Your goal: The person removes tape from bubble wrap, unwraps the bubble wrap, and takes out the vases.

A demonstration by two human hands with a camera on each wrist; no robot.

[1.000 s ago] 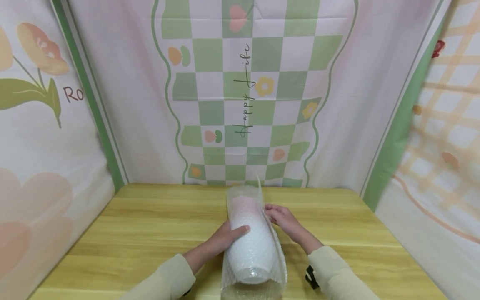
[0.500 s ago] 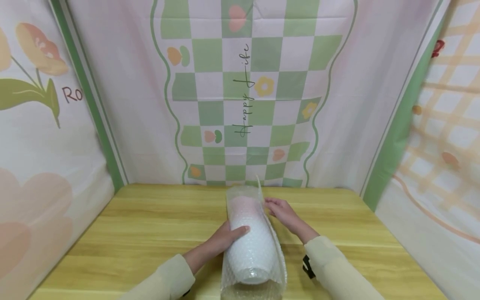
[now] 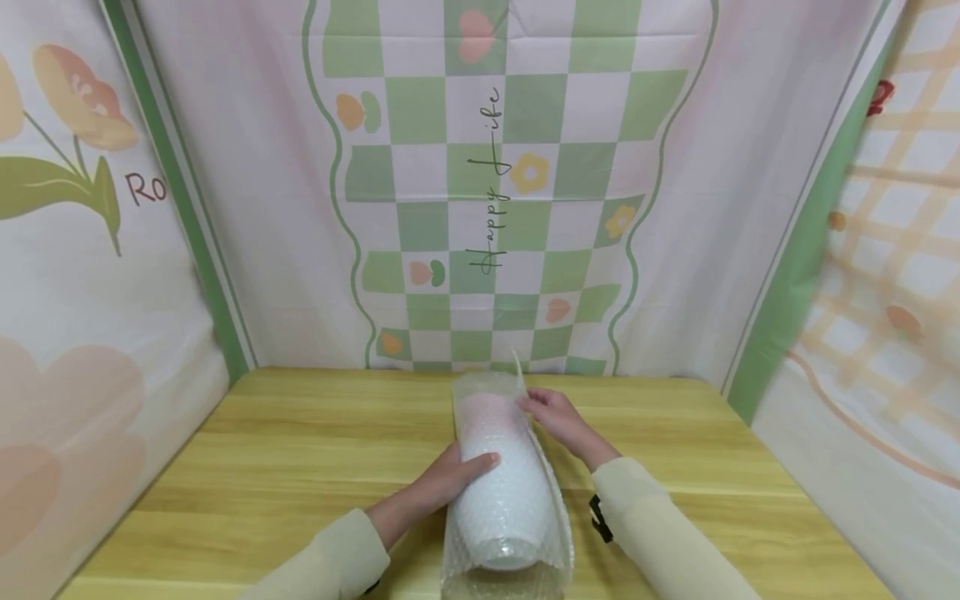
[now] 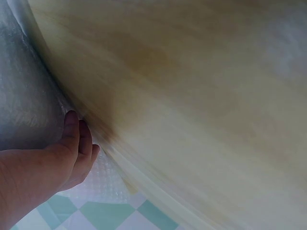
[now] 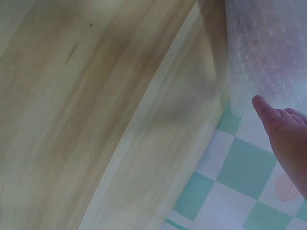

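A white vase [image 3: 498, 492] with a pink far end lies on the table, its round base towards me. Bubble wrap [image 3: 558, 542] surrounds it, with a loose edge standing up along its right side. My left hand [image 3: 448, 477] grips the wrapped vase from the left, thumb over the top; its other fingers are hidden underneath in the head view. At the far right side, my right hand [image 3: 555, 412] pinches the raised edge of the wrap. In the right wrist view, its thumb [image 5: 264, 108] lies against the bubble wrap [image 5: 268, 52].
The wooden table [image 3: 300, 467] reaches back to a hanging cloth [image 3: 525, 225] with green and white checks. Printed cloth walls stand on the left [image 3: 82, 333] and right [image 3: 885, 333]. Bubble wrap overhangs the vase's base towards me.
My right hand has shifted slightly away from me and leftwards along the wrap's raised edge, closer to the pink end. The left hand and the vase have stayed in place.
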